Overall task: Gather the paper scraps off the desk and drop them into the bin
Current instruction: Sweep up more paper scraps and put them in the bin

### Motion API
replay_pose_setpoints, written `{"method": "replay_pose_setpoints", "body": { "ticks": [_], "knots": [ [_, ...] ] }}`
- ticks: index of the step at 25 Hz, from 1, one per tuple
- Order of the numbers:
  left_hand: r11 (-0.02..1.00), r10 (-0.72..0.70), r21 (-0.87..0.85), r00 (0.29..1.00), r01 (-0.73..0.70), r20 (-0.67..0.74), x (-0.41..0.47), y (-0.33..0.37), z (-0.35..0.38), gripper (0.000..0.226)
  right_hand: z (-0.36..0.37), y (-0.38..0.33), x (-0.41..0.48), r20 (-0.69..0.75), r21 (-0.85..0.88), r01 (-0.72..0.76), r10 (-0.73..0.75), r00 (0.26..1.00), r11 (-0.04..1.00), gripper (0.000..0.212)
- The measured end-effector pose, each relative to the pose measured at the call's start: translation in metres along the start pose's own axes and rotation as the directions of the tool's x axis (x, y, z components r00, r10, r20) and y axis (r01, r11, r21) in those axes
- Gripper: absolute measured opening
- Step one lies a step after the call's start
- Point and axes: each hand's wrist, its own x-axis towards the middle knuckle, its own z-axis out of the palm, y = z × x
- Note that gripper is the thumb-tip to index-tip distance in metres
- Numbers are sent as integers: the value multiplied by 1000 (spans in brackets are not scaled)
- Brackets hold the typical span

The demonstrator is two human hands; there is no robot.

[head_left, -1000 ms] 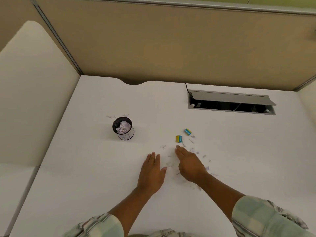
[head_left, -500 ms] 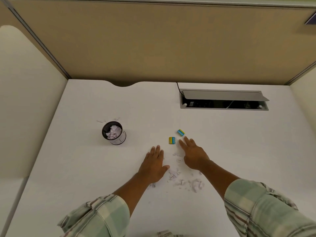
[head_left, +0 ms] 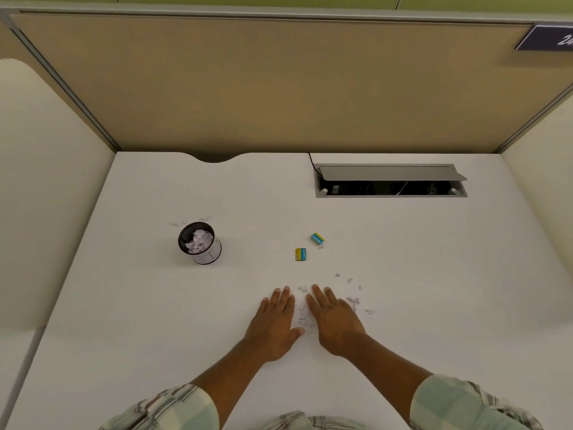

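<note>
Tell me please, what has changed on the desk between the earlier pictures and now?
The right hand drew back from beside the two erasers toward the person and now lies flat close to the left hand, with paper scraps swept between them. Neither hand took hold of anything. The bin, yellow eraser and blue eraser stayed put.

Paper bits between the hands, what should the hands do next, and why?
Probably slide the left hand and right hand together, pinching the paper scraps into one pile. Both lie flat and open, scraps loose between them, and the bin stands far off left.
</note>
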Motion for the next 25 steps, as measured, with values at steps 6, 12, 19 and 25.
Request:
{"method": "replay_pose_setpoints", "body": {
  "ticks": [6, 12, 19, 25],
  "knots": [
    [929, -142, -369, 951, 33, -273, -34, -8, -1, 57, -17, 22, -24, -191, 308, -166, 232, 954, 937, 66],
    [734, -523, -569, 843, 371, -125, -46, -33, -8, 24, -22, 67, -39, -67, 467, -472, 563, 824, 748, 39],
    [722, -436, -613, 899, 321, -43, -39, -5, 1, 16, -5, 11, -34, -67, 503, -282, 363, 930, 817, 37],
    [694, -423, -661, 905, 287, -50, -42, -2, -10, 16, -10, -13, -28, -122, 592, -143, 263, 957, 793, 36]
  ]
}}
